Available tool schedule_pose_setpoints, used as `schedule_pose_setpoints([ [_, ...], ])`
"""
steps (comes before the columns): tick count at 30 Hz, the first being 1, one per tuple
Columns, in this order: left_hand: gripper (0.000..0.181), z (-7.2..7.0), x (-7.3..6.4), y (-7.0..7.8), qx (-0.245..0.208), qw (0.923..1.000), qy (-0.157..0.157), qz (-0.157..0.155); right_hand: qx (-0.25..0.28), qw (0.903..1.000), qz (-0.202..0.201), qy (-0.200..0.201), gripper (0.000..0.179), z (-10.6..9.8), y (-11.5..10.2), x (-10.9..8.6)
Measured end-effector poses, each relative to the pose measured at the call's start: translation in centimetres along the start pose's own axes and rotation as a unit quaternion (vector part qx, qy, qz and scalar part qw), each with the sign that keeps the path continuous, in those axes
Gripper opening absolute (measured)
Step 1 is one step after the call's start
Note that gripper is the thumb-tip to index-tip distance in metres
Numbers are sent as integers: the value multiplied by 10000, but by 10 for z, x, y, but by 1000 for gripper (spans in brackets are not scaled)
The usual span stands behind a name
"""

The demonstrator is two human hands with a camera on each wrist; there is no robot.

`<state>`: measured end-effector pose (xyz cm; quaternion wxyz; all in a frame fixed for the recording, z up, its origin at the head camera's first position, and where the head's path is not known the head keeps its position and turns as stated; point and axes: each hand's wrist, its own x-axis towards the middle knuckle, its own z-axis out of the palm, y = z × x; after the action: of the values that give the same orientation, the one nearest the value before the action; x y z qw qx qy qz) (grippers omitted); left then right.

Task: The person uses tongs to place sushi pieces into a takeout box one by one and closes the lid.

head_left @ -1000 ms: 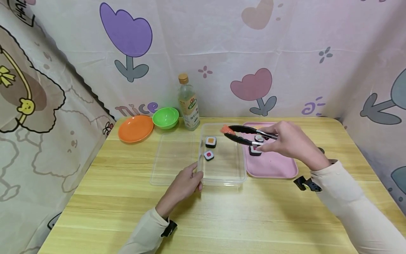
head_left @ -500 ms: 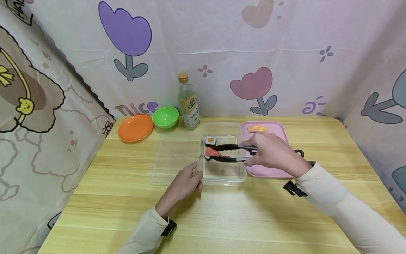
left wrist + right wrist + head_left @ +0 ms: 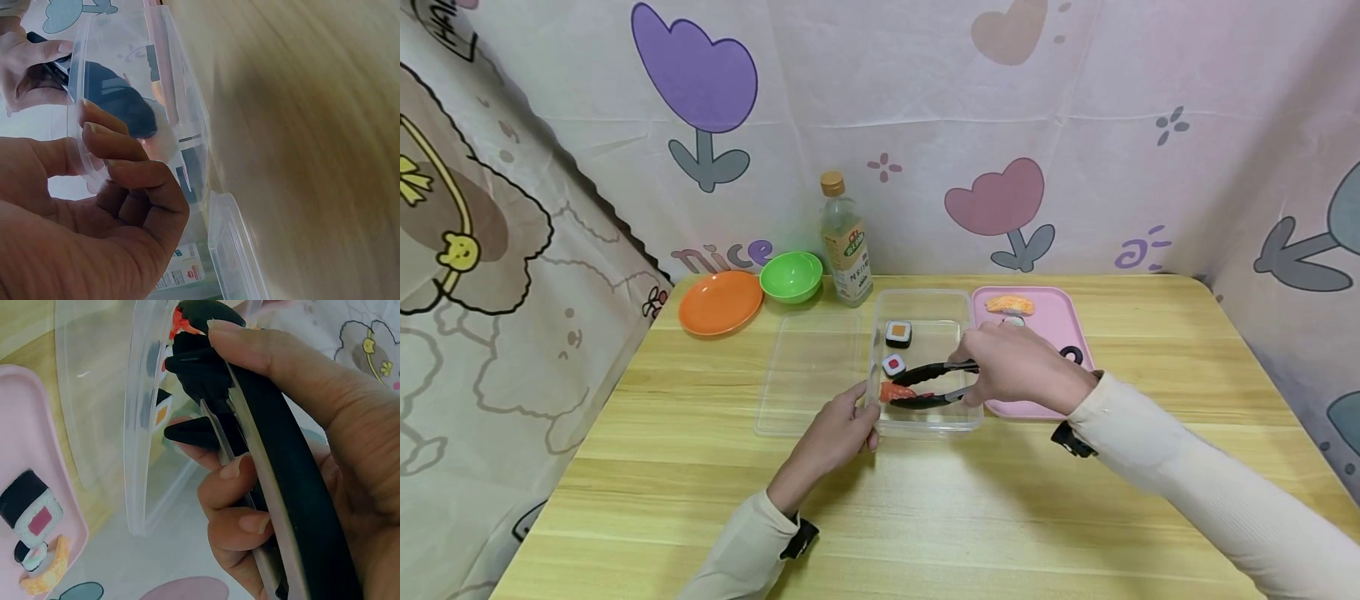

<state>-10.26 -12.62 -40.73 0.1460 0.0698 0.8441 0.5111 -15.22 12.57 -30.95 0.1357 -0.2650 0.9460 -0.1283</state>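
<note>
My left hand (image 3: 831, 433) pinches the near-left rim of a clear plastic container (image 3: 928, 428); the left wrist view shows thumb and fingers on either side of its wall (image 3: 76, 75). My right hand (image 3: 1026, 367) grips black-and-metal tongs (image 3: 931, 372), whose tips reach down inside the container. Between those tips sits a red-orange toy sushi topping piece (image 3: 892, 392); whether it touches the floor is unclear. Two toy sushi rolls stand on the left side inside: one with an orange centre (image 3: 898, 333), and a smaller one with a pink centre (image 3: 893, 364).
A pink tray (image 3: 1022, 410) at the right holds an orange-topped sushi (image 3: 1009, 305) and rolls, including a pink-centred one (image 3: 34, 512). A clear lid (image 3: 808, 375) lies left of the container. Behind stand an orange plate (image 3: 721, 304), a green bowl (image 3: 792, 279) and a bottle (image 3: 847, 250).
My right hand has carried the tongs and the red-orange piece from above the container's right side left and down into it, then nearer to me. My left hand has stayed at the rim.
</note>
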Motion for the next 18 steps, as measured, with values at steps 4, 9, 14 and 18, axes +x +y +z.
schedule_pose_setpoints([
  [4, 36, 1, 1, 0, -55, 10000, -16, -38, 10, 9999, -23, -170, 49, 2, -4, 5],
  [9, 39, 1, 1, -2, -97, 9999, -74, -91, -88, 9995, -22, -307, 50, 6, -5, 9],
  [14, 43, 0, 0, -1, -50, 9998, -73, -153, -124, 9995, -15, -294, 50, 7, -5, 10],
  [18, 41, 0, 0, -1, -46, 9998, -24, -177, -141, 9995, -27, -274, 52, 7, -4, 10],
])
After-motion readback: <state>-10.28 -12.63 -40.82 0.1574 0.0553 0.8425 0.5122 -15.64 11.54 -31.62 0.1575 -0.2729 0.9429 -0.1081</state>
